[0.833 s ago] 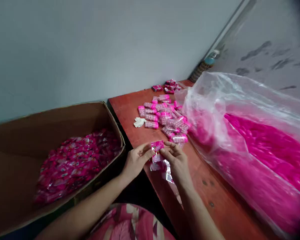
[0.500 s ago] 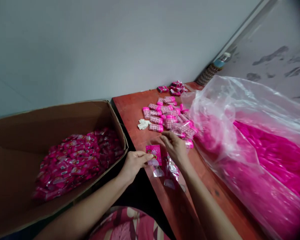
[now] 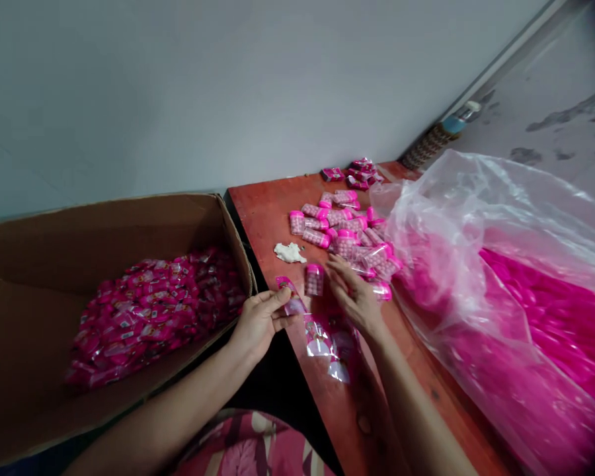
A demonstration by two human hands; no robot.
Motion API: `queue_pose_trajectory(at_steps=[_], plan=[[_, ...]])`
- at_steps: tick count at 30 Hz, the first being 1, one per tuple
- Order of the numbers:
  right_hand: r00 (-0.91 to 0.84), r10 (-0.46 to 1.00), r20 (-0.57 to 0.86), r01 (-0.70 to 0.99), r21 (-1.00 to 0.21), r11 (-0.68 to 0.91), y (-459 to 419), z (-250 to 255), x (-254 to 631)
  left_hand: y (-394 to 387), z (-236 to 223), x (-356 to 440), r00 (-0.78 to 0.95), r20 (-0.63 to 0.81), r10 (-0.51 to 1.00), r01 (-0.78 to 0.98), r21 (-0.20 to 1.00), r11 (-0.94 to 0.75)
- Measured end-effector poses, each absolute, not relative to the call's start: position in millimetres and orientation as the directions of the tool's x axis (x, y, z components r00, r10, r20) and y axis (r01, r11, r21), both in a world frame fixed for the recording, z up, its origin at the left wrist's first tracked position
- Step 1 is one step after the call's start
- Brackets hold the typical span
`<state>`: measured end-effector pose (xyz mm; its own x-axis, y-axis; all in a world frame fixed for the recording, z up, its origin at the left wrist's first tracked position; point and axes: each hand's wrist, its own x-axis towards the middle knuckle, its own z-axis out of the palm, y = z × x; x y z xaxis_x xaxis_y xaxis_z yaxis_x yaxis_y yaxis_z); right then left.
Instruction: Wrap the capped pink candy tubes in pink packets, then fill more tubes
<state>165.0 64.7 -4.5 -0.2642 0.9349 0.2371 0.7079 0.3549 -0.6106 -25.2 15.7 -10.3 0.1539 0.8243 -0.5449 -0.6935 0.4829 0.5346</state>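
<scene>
My left hand (image 3: 258,322) pinches a small clear packet with a pink top (image 3: 288,293) at the near edge of the red table (image 3: 262,205). My right hand (image 3: 356,295) reaches left, its slightly blurred fingertips on a small pink-capped bottle (image 3: 314,279) held upright just beside the packet. Between my wrists lie a few empty clear packets (image 3: 327,338). A pile of the same pink-capped bottles (image 3: 344,228) lies behind my right hand.
To the left, an open cardboard box (image 3: 129,215) holds a heap of filled pink packets (image 3: 153,311). A big clear plastic bag of pink goods (image 3: 515,311) fills the table's right side. A white crumpled scrap (image 3: 289,252) and some pink packets (image 3: 353,172) lie farther back.
My right hand let go of the packet, reached into the bottle pile and came back with one bottle. My left hand kept the packet and lowered it slightly leftward.
</scene>
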Motion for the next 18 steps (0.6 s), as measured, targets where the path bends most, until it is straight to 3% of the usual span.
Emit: queue_pose_trajectory(at_steps=[2,4,7,9,11,13,15,18], plan=[[-0.019,0.983,0.181,0.800,-0.587,0.124,57,3,163,16,-12,-25,0.149,-0.545,0.825,-0.715,0.517,0.470],[0.095,0.993,0.074,0.887,-0.460,-0.051,55,7,151,16,-13,-24,0.150,-0.542,0.827,-0.718,0.516,0.468],[0.119,0.992,-0.053,0.960,-0.251,-0.128,59,6,131,15,-12,-25,0.124,-0.543,0.830,-0.721,0.526,0.451],[0.108,0.990,-0.086,0.967,-0.222,-0.125,62,4,124,14,-10,-27,0.090,-0.558,0.825,-0.735,0.522,0.433],[0.082,0.993,-0.083,0.935,-0.338,-0.106,59,2,123,14,-7,-27,0.065,-0.586,0.808,-0.756,0.499,0.423],[0.063,0.994,-0.084,0.805,-0.585,-0.101,49,4,126,14,-5,-26,0.065,-0.614,0.787,-0.781,0.459,0.423],[0.043,0.988,-0.147,0.535,-0.832,-0.147,30,9,127,14,-4,-24,0.080,-0.639,0.765,-0.803,0.414,0.429],[0.003,0.965,-0.264,0.144,-0.954,-0.261,-5,18,121,14,-6,-19,0.104,-0.648,0.754,-0.825,0.367,0.430]])
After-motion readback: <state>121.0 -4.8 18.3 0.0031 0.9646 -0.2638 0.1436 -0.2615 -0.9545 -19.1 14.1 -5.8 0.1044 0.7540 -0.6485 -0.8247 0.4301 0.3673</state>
